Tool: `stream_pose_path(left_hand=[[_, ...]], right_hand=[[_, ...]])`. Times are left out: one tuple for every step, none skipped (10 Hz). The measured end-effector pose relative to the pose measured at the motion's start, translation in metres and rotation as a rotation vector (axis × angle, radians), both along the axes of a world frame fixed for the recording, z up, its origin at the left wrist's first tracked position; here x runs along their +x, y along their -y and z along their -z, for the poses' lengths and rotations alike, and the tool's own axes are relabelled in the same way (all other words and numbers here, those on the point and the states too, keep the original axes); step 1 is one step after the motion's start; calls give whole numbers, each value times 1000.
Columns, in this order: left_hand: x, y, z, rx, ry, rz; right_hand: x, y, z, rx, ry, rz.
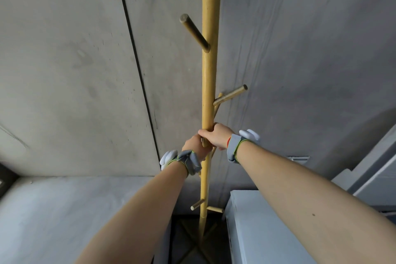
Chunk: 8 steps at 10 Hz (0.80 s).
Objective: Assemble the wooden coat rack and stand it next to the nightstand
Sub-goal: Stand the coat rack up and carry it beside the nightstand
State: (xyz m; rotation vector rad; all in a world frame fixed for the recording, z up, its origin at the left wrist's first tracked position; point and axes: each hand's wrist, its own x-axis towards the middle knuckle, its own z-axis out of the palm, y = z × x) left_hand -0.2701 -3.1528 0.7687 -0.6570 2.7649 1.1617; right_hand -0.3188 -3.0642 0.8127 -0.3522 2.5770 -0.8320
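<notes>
The wooden coat rack [210,60] stands upright in the middle of the view, a yellow pole with several pegs angled off both sides. Its crossed feet [199,246] rest on the dark floor in a narrow gap. My right hand [216,136] is wrapped around the pole at mid height. My left hand [196,146] grips the pole just below it, the two hands touching. The pale blue-grey nightstand [257,231] sits directly right of the pole's base.
A grey concrete wall [85,70] with a dark vertical seam rises behind the rack. A light grey surface [64,210] fills the lower left, beside the gap. Grey furniture [372,178] stands at the right edge.
</notes>
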Motion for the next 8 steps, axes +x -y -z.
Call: stream_pose_path(left_hand=[[-4,-2,-1,-47,-1,0],[-7,0,-2,-80,-7,7],[-5,4,-3,-50,-16,7],[-2,7,-5,-38,-30,10],[4,10,-10,-62,0,32],[13,13,-26,-125,26,60],[29,13,-51,-160,46,58],[45,7,-85,-269,36,43]], right_hand=[[0,-2,-1,8,-1,-5],[-1,-4,-2,25,-12,-11],[-1,-7,-3,49,-10,-15],[1,-10,-9,74,-20,-17],[7,-17,-13,101,-32,-31],[17,-28,-29,141,-66,-65],[30,-45,-50,203,-122,-120],[49,-69,-77,228,-209,-118]])
